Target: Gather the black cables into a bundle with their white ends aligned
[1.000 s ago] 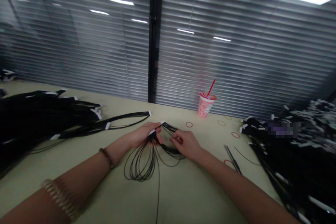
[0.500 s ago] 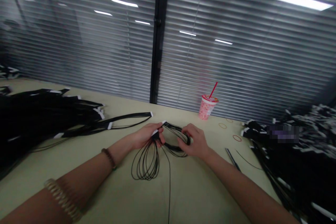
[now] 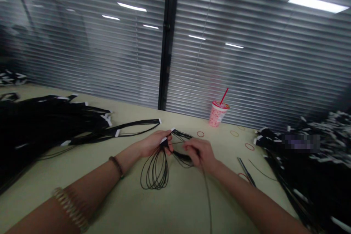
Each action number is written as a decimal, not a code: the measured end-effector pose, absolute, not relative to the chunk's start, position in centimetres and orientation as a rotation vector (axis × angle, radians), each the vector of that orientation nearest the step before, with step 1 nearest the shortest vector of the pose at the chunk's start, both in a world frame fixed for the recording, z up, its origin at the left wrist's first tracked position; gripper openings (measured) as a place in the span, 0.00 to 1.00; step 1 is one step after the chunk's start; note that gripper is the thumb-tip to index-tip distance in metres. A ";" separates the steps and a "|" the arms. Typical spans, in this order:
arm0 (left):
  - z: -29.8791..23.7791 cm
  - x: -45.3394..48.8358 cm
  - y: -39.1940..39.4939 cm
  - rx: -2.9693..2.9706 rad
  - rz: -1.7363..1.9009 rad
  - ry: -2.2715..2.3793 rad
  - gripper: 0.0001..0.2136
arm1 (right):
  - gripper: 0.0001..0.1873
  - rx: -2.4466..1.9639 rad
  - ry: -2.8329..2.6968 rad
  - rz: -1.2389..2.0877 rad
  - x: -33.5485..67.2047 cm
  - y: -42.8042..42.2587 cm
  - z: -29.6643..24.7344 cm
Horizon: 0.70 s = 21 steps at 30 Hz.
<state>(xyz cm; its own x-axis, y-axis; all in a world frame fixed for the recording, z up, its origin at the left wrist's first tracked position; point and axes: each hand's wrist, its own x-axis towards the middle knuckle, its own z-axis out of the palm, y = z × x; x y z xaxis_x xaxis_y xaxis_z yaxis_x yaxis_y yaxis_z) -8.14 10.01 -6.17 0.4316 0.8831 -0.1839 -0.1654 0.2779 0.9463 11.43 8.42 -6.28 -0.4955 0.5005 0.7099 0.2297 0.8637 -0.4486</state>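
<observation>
My left hand (image 3: 157,142) is closed around a black cable bundle (image 3: 163,144) near its white connector ends. Thin loops of that bundle (image 3: 155,173) hang below the fingers, and another part of it stretches right behind my right hand. My right hand (image 3: 201,153) has its fingers pinched together just right of the bundle, on a single loose black wire (image 3: 207,190). This wire runs from the bundle to the right fingertips, then trails down to the bottom edge of the view. The fingertips are slightly blurred.
Black cables with white connectors are piled at the left (image 3: 55,117) and right (image 3: 307,175). A pink cup (image 3: 218,114) with a red straw stands by the window blinds. Rubber bands (image 3: 249,147), a dark slim tool (image 3: 246,171) and a wire piece lie on the table (image 3: 175,208).
My right hand has left the coiled part of the bundle and now pinches the loose wire, whose hanging length has swung right. My left hand keeps its hold. A red rubber band has come into sight.
</observation>
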 end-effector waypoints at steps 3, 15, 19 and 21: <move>-6.1 -8.2 10.0 1.075 0.816 0.825 0.14 | 0.07 -0.799 -1.375 1.031 12.5 10.4 -5.5; -6.0 -8.1 10.0 1.050 0.813 0.832 0.14 | 0.03 -0.842 -0.594 1.023 19.2 15.9 -3.9; -5.7 -7.7 9.5 1.086 0.762 0.840 0.15 | 0.04 -0.811 -0.691 0.971 19.3 15.3 -2.4; -5.6 -7.6 9.3 1.103 0.730 0.848 0.14 | 0.07 -0.790 -0.849 0.957 18.2 14.4 -1.7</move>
<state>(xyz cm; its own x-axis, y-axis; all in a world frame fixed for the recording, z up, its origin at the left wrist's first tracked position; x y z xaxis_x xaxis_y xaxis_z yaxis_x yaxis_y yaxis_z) -7.59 9.32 -5.61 0.4923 0.8438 -0.2134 -0.0860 0.2911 0.9528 18.19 14.38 -1.70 0.3244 0.9120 0.2511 -0.3583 0.3642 -0.8596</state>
